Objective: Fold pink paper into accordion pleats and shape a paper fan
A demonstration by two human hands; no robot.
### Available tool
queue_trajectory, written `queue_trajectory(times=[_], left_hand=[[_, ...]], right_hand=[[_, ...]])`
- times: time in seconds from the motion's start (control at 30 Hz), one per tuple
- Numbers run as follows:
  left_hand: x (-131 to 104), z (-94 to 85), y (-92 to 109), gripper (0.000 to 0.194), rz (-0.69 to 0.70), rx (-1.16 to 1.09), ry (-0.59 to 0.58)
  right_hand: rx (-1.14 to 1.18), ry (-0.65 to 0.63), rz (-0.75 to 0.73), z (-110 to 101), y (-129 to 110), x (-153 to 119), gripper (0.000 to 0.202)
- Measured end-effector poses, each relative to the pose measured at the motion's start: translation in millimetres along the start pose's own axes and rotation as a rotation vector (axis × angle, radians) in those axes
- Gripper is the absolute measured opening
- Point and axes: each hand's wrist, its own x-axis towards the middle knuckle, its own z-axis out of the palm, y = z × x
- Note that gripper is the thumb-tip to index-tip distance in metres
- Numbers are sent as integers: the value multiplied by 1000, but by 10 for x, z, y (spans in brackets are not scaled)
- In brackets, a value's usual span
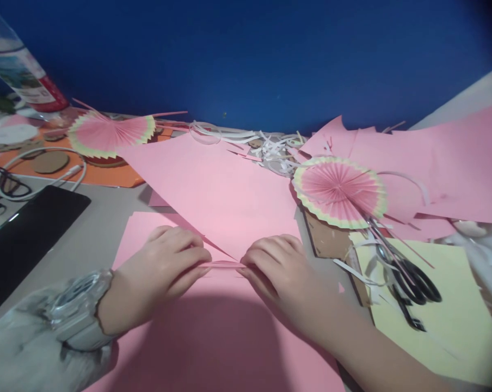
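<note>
A narrow folded strip at the edge of a pink paper sheet (225, 185) lies between both hands. My left hand (174, 258), with a watch (80, 307) on its wrist, pinches the strip's left end between thumb and fingers. The strip's right end is pinched by my right hand (272, 267). The sheet slants up and away behind the fold. Beneath the hands lies more pink paper (213, 337) on the table.
Pleated pink fans with yellow-green edges lie at the back left (113, 133) and right (339, 190). Black scissors (409, 277) rest on yellow paper (446, 316). A phone (34, 239) and bottle (25, 71) are left. Paper shreds (274, 147) lie by the blue wall.
</note>
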Motion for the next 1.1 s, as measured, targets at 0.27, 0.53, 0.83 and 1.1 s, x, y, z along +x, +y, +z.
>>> queue_trajectory(times=[0.27, 0.53, 0.83, 1.1], left_hand=[[12, 76, 177, 20, 72, 68, 48], [-63, 39, -25, 20, 117, -77, -79], [-171, -104, -119, 19, 86, -23, -122], [-347, -207, -272, 23, 71, 154, -118]], right_hand=[[-21, 33, -127, 192, -73, -34, 6], [41, -57, -124, 57, -13, -18, 19], [82, -46, -93, 5, 74, -88, 20], [88, -57, -97, -12, 100, -102, 21]])
